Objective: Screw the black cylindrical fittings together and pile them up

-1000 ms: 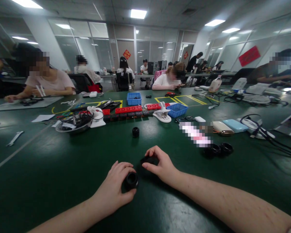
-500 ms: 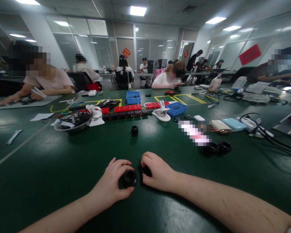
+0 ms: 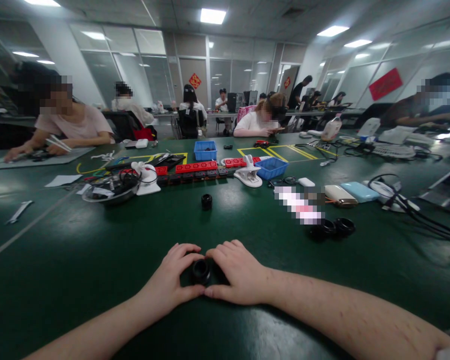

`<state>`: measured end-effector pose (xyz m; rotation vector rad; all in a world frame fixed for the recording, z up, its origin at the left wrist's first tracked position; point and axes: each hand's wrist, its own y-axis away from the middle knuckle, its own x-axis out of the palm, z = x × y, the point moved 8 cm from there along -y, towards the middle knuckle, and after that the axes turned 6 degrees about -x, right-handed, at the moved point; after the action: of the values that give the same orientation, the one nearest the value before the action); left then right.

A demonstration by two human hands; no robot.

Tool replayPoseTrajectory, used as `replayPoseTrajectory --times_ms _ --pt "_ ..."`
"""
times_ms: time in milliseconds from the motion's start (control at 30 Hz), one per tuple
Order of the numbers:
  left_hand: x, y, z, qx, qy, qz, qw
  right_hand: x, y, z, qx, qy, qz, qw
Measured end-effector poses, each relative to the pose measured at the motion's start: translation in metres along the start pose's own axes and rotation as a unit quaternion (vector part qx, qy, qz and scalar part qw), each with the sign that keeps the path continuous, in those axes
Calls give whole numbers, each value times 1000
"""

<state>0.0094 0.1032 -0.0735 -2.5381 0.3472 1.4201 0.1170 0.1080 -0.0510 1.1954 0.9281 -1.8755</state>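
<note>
A black ring-shaped part (image 3: 200, 271), short, cylindrical and hollow, stands on the green table with its opening upward. My left hand (image 3: 172, 275) curls round its left side, thumb in front and fingers behind. From the right, my right hand (image 3: 238, 275) arches over to the same part, its fingertips at the rear edge and its thumb at the front edge. The two thumbs meet or nearly meet there. Dark shade fills the space under my right palm, so I cannot make out whether anything else is there. Farther forward stands a similar black part (image 3: 206, 201).
More black ring-shaped parts (image 3: 344, 227) lie at the right beside a blurred patch. Across the table stand a metal bowl (image 3: 110, 199) of cables, red socket strips (image 3: 197, 167), white clips (image 3: 248, 175) and blue trays (image 3: 272, 169). A wrench (image 3: 19, 212) lies far left. Other people sit beyond.
My right hand has moved left, opened its arch and come round the black part beside my left hand. My left hand and the part have barely shifted.
</note>
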Motion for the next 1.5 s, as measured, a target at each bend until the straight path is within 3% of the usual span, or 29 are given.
replayPoseTrajectory --times_ms 267,467,633,833,1000,1233,1500 --pt "-1 1 4 -6 -9 -18 1000 0 2 -6 40 105 -9 994" --pt "8 -1 12 -21 -42 -8 999 -11 -4 13 -30 56 -71 995" --pt "14 -1 13 -31 -97 16 995 -4 -11 25 -68 55 -19 996" --pt "11 3 11 -58 -124 45 989 -2 -23 25 -32 63 26 997" --pt "7 4 17 -68 -144 -4 987 -2 -37 21 -3 93 63 994" --pt "5 8 15 -43 -204 -75 975 -12 -48 -14 76 130 49 987" --pt "7 6 16 -38 -207 -48 976 -30 -40 -80 206 152 53 965"
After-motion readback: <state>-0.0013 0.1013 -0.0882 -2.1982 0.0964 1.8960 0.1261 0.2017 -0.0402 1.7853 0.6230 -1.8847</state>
